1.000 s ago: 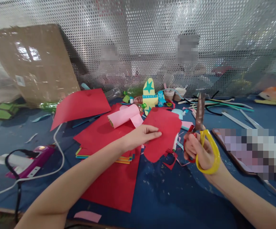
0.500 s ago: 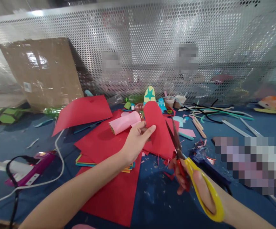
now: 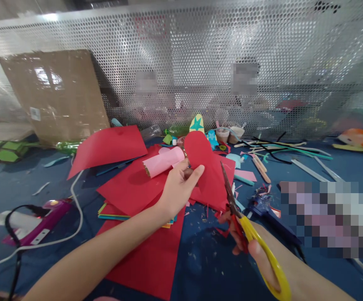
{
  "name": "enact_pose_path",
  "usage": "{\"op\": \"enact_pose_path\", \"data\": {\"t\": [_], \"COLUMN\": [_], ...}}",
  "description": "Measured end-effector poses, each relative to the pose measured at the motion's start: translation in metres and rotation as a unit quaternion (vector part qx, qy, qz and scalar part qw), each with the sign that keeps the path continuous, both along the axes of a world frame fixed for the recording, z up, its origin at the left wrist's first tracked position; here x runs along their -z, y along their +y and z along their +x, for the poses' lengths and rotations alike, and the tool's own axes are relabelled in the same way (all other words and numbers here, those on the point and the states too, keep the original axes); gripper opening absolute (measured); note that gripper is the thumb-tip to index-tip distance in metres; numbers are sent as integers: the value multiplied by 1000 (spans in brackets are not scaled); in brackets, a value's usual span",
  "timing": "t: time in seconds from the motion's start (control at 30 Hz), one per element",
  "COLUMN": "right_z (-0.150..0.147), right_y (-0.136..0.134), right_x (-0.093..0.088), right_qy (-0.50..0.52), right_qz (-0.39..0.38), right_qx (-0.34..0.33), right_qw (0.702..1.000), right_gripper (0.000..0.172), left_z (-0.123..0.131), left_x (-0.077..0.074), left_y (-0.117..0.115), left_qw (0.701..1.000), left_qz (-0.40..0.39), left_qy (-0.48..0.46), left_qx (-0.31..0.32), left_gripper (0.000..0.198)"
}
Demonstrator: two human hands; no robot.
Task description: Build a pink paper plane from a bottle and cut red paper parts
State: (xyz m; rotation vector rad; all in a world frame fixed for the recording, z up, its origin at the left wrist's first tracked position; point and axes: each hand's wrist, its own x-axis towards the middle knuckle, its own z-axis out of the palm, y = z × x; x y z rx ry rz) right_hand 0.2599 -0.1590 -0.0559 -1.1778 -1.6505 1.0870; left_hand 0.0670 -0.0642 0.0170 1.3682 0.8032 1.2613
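Note:
My left hand (image 3: 183, 182) pinches a piece of red paper (image 3: 198, 148) with a rounded top edge between thumb and fingers. My right hand (image 3: 256, 246) grips a pair of scissors (image 3: 231, 194) with yellow and red handles. The dark blades point up and away, nearly closed, just right of the red paper. Behind the left hand lies a pink paper-wrapped roll (image 3: 164, 161) on red sheets (image 3: 131, 184). A stack of coloured paper (image 3: 112, 212) shows beneath those sheets.
A blue glue gun (image 3: 272, 217) lies right of the scissors, near wooden sticks (image 3: 262, 168) and pipe cleaners (image 3: 281, 146). At left are a purple power strip (image 3: 45, 223) with cables and a cardboard sheet (image 3: 56, 96). A perforated metal screen (image 3: 187, 62) stands behind the table.
The scissor blades have closed from a wider gap, and the right hand has tipped slightly. The red paper has turned a little in my left hand, which stays in nearly the same place.

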Motion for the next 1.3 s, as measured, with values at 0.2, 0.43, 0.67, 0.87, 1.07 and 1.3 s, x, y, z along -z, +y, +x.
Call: {"op": "enact_pose_path", "data": {"t": [0.2, 0.43, 0.67, 0.87, 1.07, 1.3], "right_z": [0, -4, -7, -5, -3, -4], "right_y": [4, 4, 6, 6, 7, 5], "right_x": [-16, -27, -37, -27, -19, -23], "right_qy": [-37, -68, -77, -74, -60, -57], "right_qz": [41, 87, 79, 60, 30, 32], "right_qx": [-37, -37, -60, -66, -62, -58], "right_qw": [998, 993, 992, 993, 996, 996], "right_gripper": [52, 49, 58, 62, 64, 64], "left_z": [0, -1, -2, -1, -1, -1], "left_x": [-3, -3, 0, 2, 2, 4], "left_y": [-1, -2, -1, -1, -3, -4], "left_qw": [1000, 999, 997, 998, 999, 999], "left_qz": [11, 27, 48, 53, 29, 26], "left_qy": [12, 37, 53, 32, 22, 24], "left_qx": [-4, -22, -24, -15, -12, -25], "left_gripper": [30, 28, 29, 28, 25, 24]}}
